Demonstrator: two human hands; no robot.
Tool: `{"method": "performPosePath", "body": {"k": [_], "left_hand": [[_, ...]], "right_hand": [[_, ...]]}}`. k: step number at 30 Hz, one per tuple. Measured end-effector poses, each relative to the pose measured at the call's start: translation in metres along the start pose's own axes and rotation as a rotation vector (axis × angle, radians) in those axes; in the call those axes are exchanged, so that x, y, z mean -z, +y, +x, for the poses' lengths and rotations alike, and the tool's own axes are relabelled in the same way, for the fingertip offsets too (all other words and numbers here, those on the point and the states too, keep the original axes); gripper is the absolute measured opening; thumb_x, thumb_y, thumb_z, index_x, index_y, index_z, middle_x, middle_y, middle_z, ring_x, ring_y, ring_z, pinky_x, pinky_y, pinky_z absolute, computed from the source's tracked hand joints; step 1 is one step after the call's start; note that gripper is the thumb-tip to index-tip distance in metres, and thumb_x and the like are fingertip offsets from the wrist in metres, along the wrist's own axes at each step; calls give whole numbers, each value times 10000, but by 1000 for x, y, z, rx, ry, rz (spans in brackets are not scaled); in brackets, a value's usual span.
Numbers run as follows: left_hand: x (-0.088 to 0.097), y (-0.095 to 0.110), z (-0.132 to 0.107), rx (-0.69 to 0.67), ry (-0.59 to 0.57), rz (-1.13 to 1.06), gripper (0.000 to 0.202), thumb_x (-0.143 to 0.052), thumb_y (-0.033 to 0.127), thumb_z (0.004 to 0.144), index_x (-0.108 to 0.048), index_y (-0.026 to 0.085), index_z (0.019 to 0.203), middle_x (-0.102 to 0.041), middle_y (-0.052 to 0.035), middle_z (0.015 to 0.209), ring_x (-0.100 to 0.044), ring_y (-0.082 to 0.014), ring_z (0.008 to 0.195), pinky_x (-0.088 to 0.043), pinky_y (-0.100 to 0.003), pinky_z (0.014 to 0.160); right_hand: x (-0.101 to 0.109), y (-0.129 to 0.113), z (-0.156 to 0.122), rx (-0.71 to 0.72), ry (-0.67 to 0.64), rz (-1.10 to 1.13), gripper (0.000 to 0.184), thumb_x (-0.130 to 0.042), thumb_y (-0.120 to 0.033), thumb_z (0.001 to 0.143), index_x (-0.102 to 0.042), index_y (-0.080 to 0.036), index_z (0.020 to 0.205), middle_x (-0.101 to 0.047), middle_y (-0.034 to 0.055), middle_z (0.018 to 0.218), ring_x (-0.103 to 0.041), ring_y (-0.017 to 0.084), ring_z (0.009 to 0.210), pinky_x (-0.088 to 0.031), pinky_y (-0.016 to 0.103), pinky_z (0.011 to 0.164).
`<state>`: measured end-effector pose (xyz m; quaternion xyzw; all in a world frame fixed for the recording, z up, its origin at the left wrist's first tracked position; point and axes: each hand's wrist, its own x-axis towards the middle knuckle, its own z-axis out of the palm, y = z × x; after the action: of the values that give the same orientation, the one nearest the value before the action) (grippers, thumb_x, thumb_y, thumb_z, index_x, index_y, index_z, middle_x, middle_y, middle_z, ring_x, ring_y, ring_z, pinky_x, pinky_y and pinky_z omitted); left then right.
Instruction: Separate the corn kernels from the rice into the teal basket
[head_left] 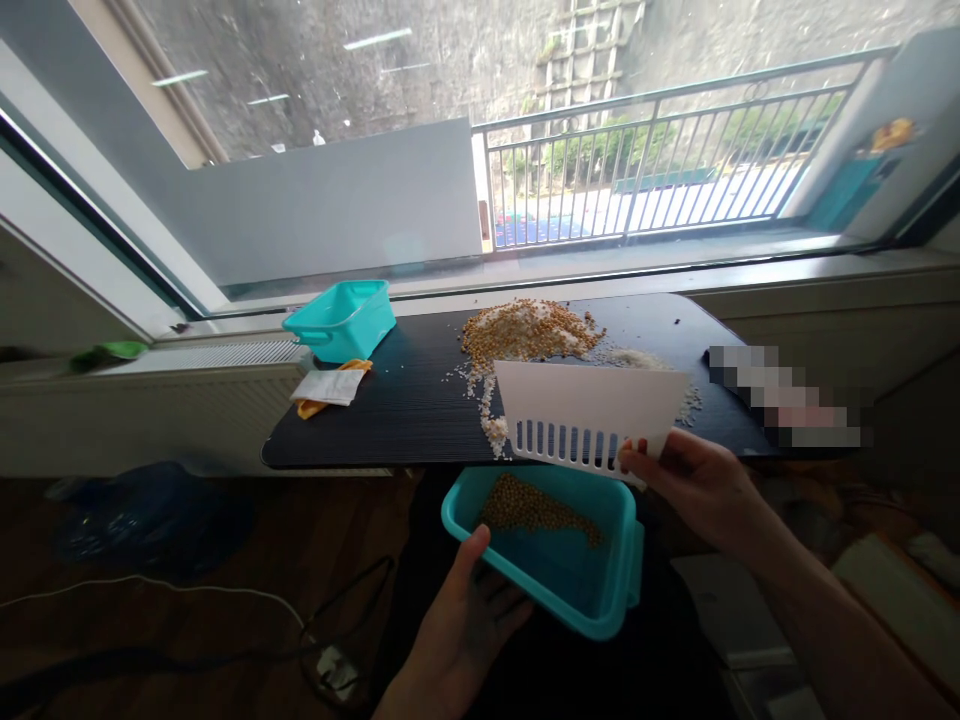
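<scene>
My left hand (461,620) grips the near left corner of a teal plastic tub (600,590), held just below the table's front edge. A layer of yellow beans (536,508) lies in the tub. My right hand (694,480) pinches the lower right corner of a white slotted plastic scraper (585,408), which stands tilted on the table edge above the tub. A small clump of white grains (495,432) sits at the scraper's left end. Farther back on the black table (390,410) lies a pile of yellow beans mixed with white grains (529,330).
A second teal tub (341,320) stands at the table's back left, with a white packet and an orange item (330,388) beside it. A radiator and window sill run behind. Cables and a dark blue bag lie on the floor at left.
</scene>
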<state>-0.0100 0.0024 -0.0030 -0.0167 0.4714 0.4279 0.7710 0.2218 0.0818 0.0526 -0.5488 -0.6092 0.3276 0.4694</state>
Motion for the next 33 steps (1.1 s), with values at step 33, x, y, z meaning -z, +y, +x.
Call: {"method": "performPosePath", "body": {"k": [33], "left_hand": [[-1, -1, -1, 14, -49, -8, 594, -558, 463, 871, -454, 141, 1359, -641, -155, 1264, -648, -290, 1079, -449, -419, 997]], "right_hand": [[-45, 18, -7, -148, 216, 100, 216, -690, -408, 699, -663, -193, 700, -691, 26, 631, -604, 176, 558, -471, 278, 515]]}}
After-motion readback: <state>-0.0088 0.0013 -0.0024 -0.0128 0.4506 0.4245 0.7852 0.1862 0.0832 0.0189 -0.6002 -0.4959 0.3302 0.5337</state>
